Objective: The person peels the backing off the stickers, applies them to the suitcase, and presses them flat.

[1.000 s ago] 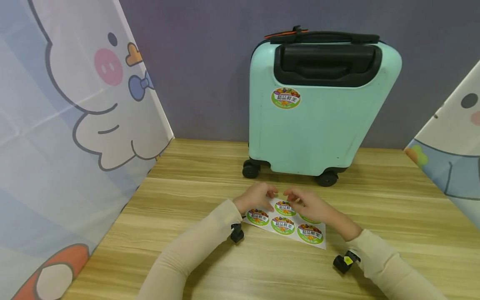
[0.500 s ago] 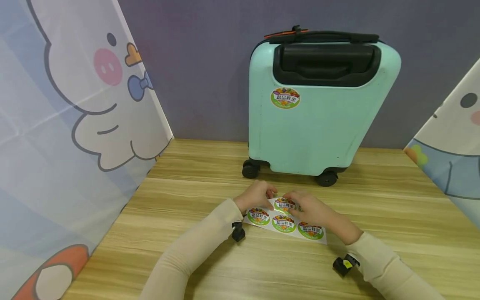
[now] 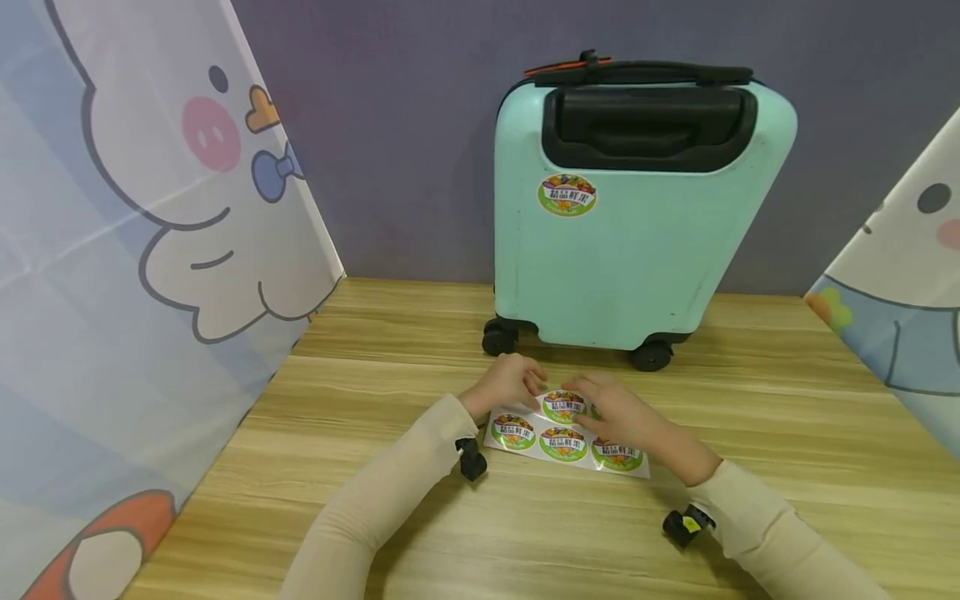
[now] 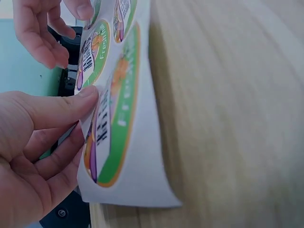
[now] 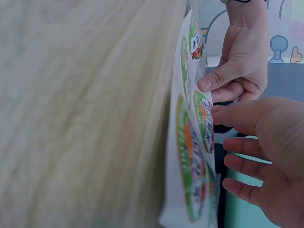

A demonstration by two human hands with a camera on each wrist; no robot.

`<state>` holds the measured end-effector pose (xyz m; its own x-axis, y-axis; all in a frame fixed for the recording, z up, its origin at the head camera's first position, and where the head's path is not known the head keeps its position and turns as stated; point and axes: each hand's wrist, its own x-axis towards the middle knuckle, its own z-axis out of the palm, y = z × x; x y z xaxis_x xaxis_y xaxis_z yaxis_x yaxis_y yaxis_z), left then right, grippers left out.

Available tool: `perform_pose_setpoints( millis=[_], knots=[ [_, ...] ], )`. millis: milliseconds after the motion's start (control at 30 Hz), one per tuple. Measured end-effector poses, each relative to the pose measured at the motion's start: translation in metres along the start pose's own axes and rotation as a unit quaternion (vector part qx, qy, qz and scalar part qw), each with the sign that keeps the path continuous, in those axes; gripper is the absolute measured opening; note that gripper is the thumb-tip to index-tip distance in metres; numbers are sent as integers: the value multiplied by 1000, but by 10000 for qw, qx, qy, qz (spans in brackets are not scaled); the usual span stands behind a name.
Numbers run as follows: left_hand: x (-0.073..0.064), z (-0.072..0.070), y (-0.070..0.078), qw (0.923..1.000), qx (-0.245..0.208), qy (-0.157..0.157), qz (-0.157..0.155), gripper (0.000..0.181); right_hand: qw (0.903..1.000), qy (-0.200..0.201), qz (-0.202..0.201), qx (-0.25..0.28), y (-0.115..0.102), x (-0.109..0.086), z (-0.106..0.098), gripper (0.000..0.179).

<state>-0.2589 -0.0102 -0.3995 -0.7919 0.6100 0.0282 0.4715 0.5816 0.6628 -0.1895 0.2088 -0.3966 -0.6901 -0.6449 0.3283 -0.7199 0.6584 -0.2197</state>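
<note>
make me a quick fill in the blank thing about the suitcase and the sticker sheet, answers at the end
1. The suitcase is mint green, but its wheels are ____.
2. On its front, the suitcase bears just ____ sticker.
3. In the head view, that sticker sits nearer the suitcase's ____ edge than its right edge.
4. The left hand pinches the sheet, its ____ lying on the printed side.

Missing words: black; one; left; thumb.

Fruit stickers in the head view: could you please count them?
6: one sticker on the suitcase; on the sheet, three in the near row, two in the far, one mostly behind the right hand. More may be hidden.
</note>
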Motion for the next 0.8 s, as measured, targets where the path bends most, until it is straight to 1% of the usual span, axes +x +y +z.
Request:
perform_pose_setpoints(
  millis=[167,367,467,633,800],
  knots=[
    [-4,-5,5,9999,-118,98,12,43,9998,85,-2,-181,-2,4,-1,45],
    [-6,-10,11,9994,-284,184,2,43,9977,404,-300,-455,-3,8,-3,45],
    [-7,-14,14,9991,-313,271,-23,43,9963,559,-381,-534,-4,10,-4,44],
    [-10,-17,17,9983,-494,320,-2,43,9964,566,-311,-542,-6,12,-7,46],
    [-12,-19,20,9969,-760,176,-101,41,9963,525,-261,-626,-8,13,-9,48]
  ],
)
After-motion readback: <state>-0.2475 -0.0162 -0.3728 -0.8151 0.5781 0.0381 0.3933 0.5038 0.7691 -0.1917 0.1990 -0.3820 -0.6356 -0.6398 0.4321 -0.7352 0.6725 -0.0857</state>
